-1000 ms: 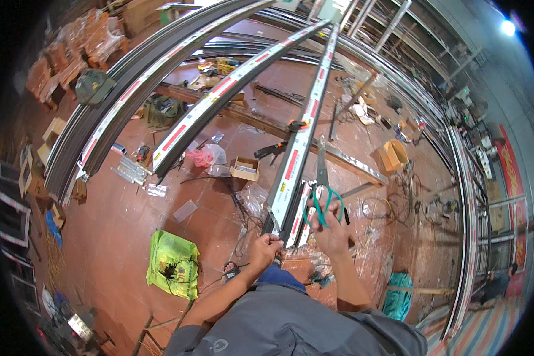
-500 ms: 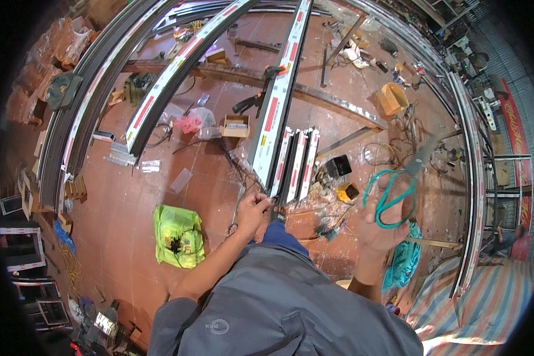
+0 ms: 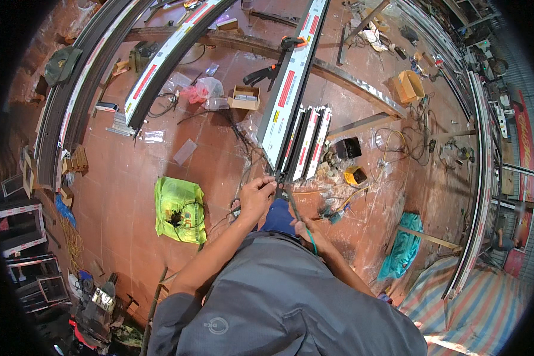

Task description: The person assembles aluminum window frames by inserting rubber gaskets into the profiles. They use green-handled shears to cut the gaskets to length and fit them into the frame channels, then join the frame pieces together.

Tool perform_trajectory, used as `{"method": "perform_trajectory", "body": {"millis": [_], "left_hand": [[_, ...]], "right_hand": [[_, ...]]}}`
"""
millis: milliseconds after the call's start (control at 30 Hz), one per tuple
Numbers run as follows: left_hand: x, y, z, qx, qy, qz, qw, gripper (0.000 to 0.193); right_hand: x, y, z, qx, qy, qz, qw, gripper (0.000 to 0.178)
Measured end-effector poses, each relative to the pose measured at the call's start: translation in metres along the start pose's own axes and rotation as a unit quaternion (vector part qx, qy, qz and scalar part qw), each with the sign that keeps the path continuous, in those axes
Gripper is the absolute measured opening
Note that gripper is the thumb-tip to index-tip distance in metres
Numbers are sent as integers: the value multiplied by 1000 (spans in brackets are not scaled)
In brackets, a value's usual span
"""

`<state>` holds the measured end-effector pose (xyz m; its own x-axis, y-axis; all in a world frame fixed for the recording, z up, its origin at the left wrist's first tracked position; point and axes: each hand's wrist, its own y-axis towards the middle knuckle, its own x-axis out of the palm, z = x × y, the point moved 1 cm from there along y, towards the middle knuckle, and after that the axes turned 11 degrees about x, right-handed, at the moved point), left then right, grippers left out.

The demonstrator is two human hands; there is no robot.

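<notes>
My left hand is closed in a pinch at the near end of a long white-and-black metal profile. Whatever sits between its fingertips is too small and dark to make out. In my right hand is a pair of scissors with teal handles, held low in front of my body. Their dark blades point up toward the profile's end, just right of my left fingertips. Whether the blades are parted or touch anything cannot be told. An orange-and-black clamp grips the profile farther up.
Short profiles lie right of the long one. A yellow-green bag rests on the floor at left, a teal bag at right. Around them are an open cardboard box, a yellow container and a wooden beam. Someone is at far right.
My right hand has brought the scissors from out at the right, raised, down and left to beside my left hand. The left hand keeps its pinch at the profile's end. The view has shifted slightly.
</notes>
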<state>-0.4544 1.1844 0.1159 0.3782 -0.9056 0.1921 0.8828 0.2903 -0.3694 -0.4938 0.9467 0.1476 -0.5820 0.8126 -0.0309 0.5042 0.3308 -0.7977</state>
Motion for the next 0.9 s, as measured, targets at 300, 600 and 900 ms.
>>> {"method": "perform_trajectory", "body": {"millis": [300,600,900], "left_hand": [[9,-4,2,14,-25,39,999,8],[8,-2,0,27,-8,32,999,9],[5,-5,-6,43,-34,33,998,16]], "right_hand": [[9,12,-22,19,-68,26,997,84],[14,-3,-56,26,-89,71,993,78],[25,-5,-58,-71,-136,151,977,55]]}}
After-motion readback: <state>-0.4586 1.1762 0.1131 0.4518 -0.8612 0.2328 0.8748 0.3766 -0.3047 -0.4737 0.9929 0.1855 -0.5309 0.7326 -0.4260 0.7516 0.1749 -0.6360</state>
